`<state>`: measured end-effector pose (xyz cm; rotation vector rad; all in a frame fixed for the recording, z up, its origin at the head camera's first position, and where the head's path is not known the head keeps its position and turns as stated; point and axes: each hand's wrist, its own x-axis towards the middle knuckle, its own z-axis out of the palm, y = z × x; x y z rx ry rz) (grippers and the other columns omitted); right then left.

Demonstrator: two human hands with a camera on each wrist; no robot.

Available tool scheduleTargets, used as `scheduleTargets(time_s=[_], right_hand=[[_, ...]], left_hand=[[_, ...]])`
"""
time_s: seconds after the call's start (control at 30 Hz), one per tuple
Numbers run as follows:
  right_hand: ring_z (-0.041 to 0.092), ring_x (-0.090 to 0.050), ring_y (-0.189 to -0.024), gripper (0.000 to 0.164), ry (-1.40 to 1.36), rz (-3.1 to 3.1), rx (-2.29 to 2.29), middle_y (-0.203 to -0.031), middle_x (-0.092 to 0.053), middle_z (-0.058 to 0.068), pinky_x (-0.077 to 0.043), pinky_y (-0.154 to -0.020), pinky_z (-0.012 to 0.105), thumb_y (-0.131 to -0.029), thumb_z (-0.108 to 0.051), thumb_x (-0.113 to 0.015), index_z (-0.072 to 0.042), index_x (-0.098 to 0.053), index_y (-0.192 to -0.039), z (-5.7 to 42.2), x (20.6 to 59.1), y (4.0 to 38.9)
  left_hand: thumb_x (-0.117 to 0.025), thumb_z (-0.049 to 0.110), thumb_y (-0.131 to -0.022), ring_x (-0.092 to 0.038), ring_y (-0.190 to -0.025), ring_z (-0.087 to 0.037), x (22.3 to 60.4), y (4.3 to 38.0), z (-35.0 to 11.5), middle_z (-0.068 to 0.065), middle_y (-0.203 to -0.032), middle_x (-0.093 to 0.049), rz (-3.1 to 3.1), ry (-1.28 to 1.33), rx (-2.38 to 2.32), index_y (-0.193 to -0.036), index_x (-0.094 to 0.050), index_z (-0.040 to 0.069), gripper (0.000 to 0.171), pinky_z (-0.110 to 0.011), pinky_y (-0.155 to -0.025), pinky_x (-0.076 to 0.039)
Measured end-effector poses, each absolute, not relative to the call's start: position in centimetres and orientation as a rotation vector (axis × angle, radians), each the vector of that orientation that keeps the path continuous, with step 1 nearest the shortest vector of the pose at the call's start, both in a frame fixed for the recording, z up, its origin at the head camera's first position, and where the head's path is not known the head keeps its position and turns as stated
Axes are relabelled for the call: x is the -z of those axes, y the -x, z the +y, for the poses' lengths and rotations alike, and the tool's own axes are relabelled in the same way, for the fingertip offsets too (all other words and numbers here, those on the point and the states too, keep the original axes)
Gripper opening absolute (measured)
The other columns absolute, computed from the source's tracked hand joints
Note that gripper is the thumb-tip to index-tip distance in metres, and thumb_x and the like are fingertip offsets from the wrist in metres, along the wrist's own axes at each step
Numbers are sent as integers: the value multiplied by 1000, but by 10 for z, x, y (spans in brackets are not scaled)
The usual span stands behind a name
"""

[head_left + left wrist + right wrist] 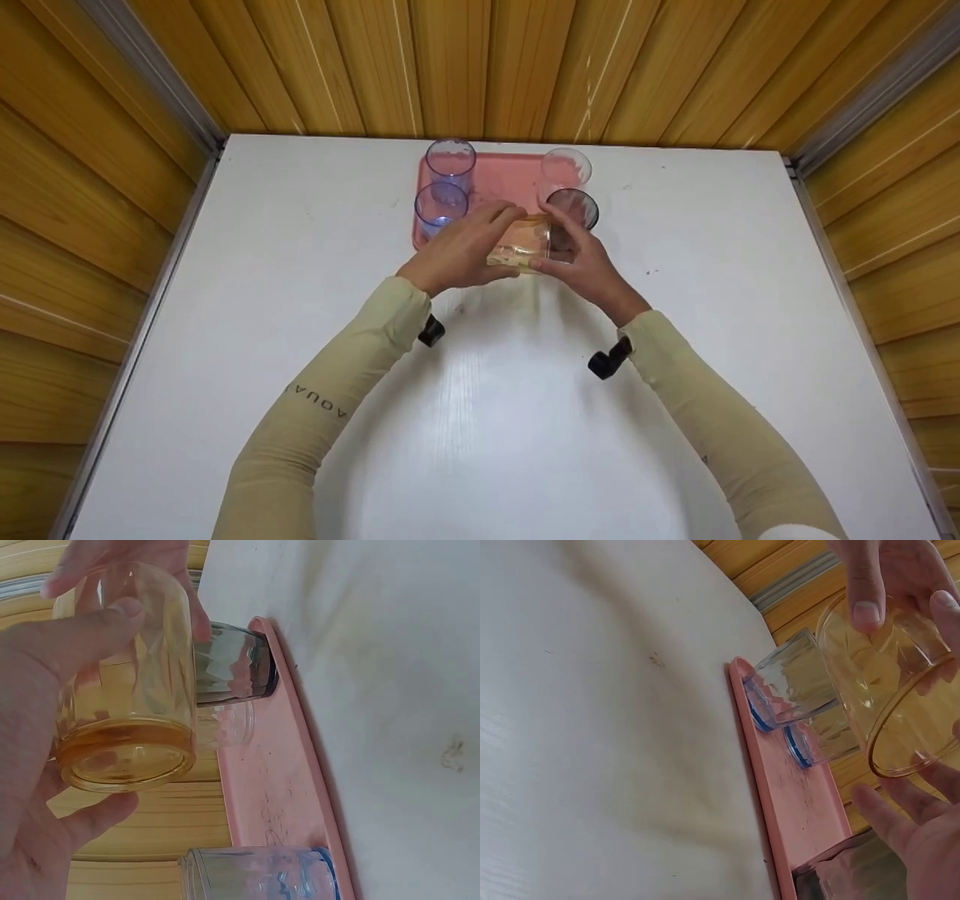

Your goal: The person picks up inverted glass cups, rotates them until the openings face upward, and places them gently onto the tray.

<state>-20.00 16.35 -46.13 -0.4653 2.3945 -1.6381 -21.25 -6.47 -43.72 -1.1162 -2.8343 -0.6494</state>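
Observation:
Over the front edge of the tray, both hands hold an amber see-through tumbler [521,244], lying on its side. My left hand [466,246] grips its left part, thumb along the wall; the thick base [127,757] faces this side in the left wrist view. With its thumb and fingers, my right hand [589,266] holds the right end, fingertips [885,810] at the rim in the right wrist view. Just beyond the right hand, a dark grey tumbler [576,204] stands on the pink tray [502,171].
Two blue tumblers, a rear one [451,159] and a front one [441,204], stand along the tray's left side. A clear tumbler [566,166] occupies its back right corner. The tray lies at the far edge of a white table [480,420], before a wood-panelled wall [525,67].

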Motion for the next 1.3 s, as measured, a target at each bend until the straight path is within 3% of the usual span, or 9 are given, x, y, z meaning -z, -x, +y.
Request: scheduleTargets(time_s=[0.37, 0.6, 0.8, 1.07, 1.3], right_hand=[[26, -51, -128, 81, 475, 2341, 1629, -153, -34, 5, -50, -102, 35, -86, -22, -73, -24, -28, -153, 161, 438, 193], [23, -54, -124, 77, 477, 2375, 1608, -143, -46, 8, -49, -103, 40, -85, -23, -74, -25, -33, -151, 158, 433, 191], [24, -54, -122, 75, 475, 2451, 1554, -140, -48, 8, -49, -103, 44, -84, -22, -76, -23, -38, -148, 156, 443, 200], [23, -50, -126, 77, 537, 2532, 1488, -142, -45, -1, -51, -100, 44, -78, -32, -81, -37, -42, -143, 162, 450, 210], [21, -41, -134, 77, 649, 2705, 1300, -146, -42, -4, -38, -111, 54, -74, -42, -82, -41, -44, -141, 160, 443, 212]], left_hand=[[-76, 43, -80, -54, -124, -15, 441, 212, -69, 3, -141, -46, -2801, 1098, 757, -141, -37, 22, 75, -32, -105, -48], [-77, 45, -79, -52, -127, -16, 444, 212, -71, 3, -143, -44, -2788, 1076, 781, -142, -37, 23, 77, -33, -107, -46], [-76, 46, -79, -49, -129, -14, 445, 212, -72, 4, -144, -44, -2793, 1061, 776, -142, -36, 24, 78, -31, -109, -43], [-75, 46, -81, -48, -131, -16, 443, 213, -71, 3, -147, -41, -2830, 1038, 738, -145, -34, 26, 79, -33, -110, -43], [-73, 47, -82, -42, -137, -18, 443, 210, -74, 2, -151, -36, -2840, 1009, 698, -149, -31, 24, 82, -35, -113, -39]])
